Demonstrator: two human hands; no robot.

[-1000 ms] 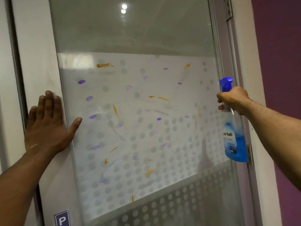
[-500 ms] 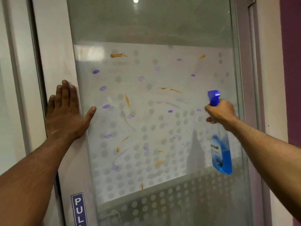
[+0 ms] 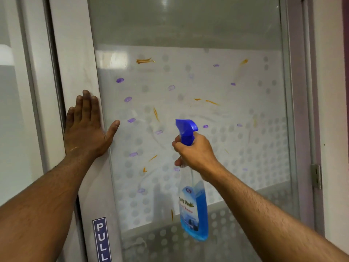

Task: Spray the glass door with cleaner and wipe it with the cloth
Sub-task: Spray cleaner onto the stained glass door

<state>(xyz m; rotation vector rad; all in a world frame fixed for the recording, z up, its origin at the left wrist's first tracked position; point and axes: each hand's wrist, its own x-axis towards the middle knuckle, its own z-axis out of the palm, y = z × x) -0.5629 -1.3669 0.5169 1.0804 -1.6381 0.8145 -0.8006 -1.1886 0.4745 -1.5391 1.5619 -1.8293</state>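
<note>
The glass door (image 3: 217, 87) fills the view, with a frosted dotted band smeared by purple and orange marks. My right hand (image 3: 196, 154) grips the neck of a spray bottle (image 3: 194, 210) of blue cleaner, its blue nozzle (image 3: 186, 129) pointing left at the middle of the glass. My left hand (image 3: 86, 127) lies flat with fingers spread on the door's white left frame (image 3: 75, 63), thumb over the glass edge. No cloth is in view.
A blue "PULL" sign (image 3: 102, 241) sits low on the left frame. A second pane (image 3: 13, 110) stands to the left. On the right are the grey door jamb with a hinge (image 3: 316, 175) and a purple wall (image 3: 346, 25).
My right hand has carried the spray bottle from the door's right edge leftward to the middle of the glass. The view has shifted left and down. My left hand stays pressed on the frame.
</note>
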